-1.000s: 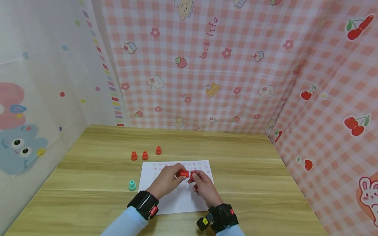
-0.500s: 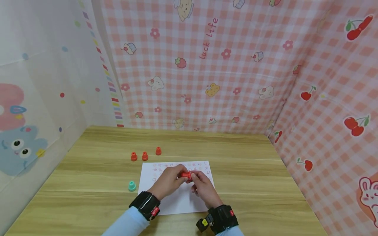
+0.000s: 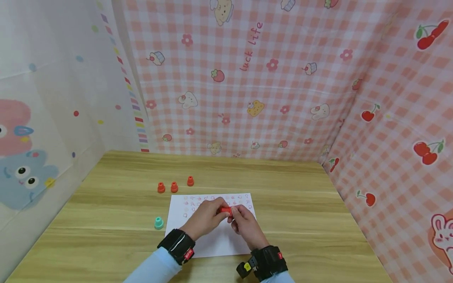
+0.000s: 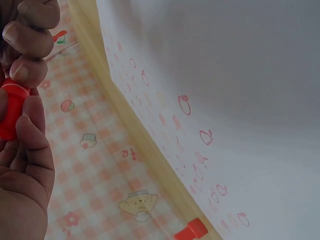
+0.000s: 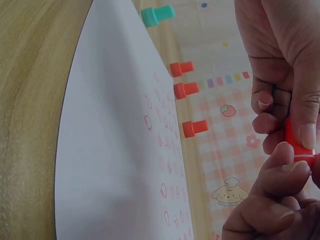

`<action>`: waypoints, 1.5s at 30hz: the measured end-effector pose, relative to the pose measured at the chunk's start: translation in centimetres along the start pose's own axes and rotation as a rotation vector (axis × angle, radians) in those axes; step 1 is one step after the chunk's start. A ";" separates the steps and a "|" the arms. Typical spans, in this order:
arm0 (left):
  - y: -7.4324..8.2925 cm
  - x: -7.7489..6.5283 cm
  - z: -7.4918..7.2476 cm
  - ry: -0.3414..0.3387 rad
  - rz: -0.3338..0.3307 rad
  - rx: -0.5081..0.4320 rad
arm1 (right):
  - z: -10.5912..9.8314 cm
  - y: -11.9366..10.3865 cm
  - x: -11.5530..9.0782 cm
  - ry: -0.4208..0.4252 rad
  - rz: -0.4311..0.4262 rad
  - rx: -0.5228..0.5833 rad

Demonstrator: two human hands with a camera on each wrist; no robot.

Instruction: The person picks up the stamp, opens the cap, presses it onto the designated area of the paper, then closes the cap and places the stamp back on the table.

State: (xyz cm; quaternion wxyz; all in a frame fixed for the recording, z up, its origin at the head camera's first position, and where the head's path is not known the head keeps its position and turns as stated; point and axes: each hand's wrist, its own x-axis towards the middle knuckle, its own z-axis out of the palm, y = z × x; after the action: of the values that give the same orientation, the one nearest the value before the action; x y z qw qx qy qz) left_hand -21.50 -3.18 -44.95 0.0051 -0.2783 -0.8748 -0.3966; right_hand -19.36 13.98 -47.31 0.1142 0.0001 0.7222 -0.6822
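Note:
Over the white paper [image 3: 216, 245], both hands meet on one small red toy stamp [image 3: 225, 210]. My left hand [image 3: 205, 217] pinches its narrow handle [image 4: 9, 125] between thumb and fingers. My right hand [image 3: 248, 228] grips the wide end, where the red cap [image 5: 304, 159] sits against the body along a thin white line. Fingers cover much of the stamp in every view. Rows of small pink and red fruit-like prints [image 4: 185, 105] mark the far part of the paper.
Three red stamps [image 3: 161, 188] stand on the wooden table [image 3: 301, 220] beyond the paper's far left corner. A teal stamp [image 3: 159, 223] stands left of the paper. Patterned cloth [image 3: 269, 86] hangs behind the table and along both sides.
One second ago the red cap in the right hand was apart from the stamp. The hands came together, and cap and stamp now meet. Both hands have shifted slightly right.

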 end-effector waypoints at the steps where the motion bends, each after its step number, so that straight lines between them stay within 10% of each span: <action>1: 0.0 0.0 0.0 -0.003 -0.002 0.000 | 0.0 0.0 0.0 -0.003 -0.002 -0.002; 23: -1.2 0.0 -2.1 0.027 -0.074 0.102 | -0.4 -0.2 0.1 0.065 -0.015 -0.216; 37: -3.0 -1.1 -4.4 0.064 -0.159 0.276 | -0.1 -0.4 -0.4 0.137 -0.158 -0.937; 45: -4.1 -1.8 -6.2 0.078 -0.260 0.302 | 0.0 -0.6 -0.8 0.157 -0.189 -1.089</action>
State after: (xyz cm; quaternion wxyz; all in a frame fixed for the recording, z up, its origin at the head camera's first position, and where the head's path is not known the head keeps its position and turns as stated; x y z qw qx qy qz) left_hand -23.31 -10.50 -43.94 0.0293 -0.1434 -0.9520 -0.2689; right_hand -18.69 14.09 -46.58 -0.0183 -0.0729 0.9735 -0.2158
